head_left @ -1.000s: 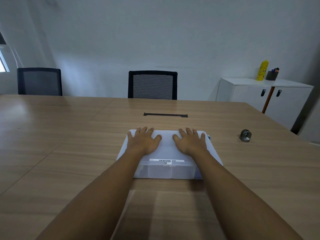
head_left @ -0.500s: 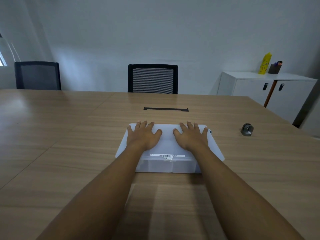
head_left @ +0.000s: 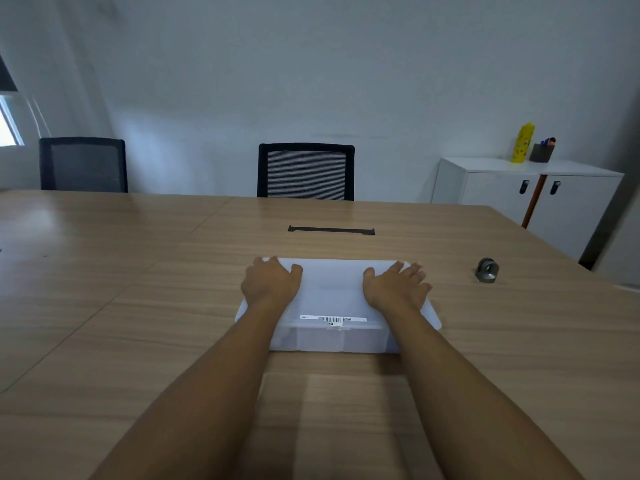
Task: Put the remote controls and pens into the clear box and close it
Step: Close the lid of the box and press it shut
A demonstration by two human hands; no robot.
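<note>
clear box (head_left: 337, 336) sits on the counter (head_left: 138, 323) near its middle, toward the near edge, lid (head_left: 332, 289) on. the left hand (head_left: 272, 284) and right hand (head_left: 394, 287) press flat at the lid's two ends, left fingers curled over the far rim, right fingers spread. it looks like light, slightly flexible, slick plastic; the lid's ends and corners are probably the best places to press or hold.

Clear box (head_left: 332, 337) — lidded, flat on table (head_left: 138, 306)
</note>
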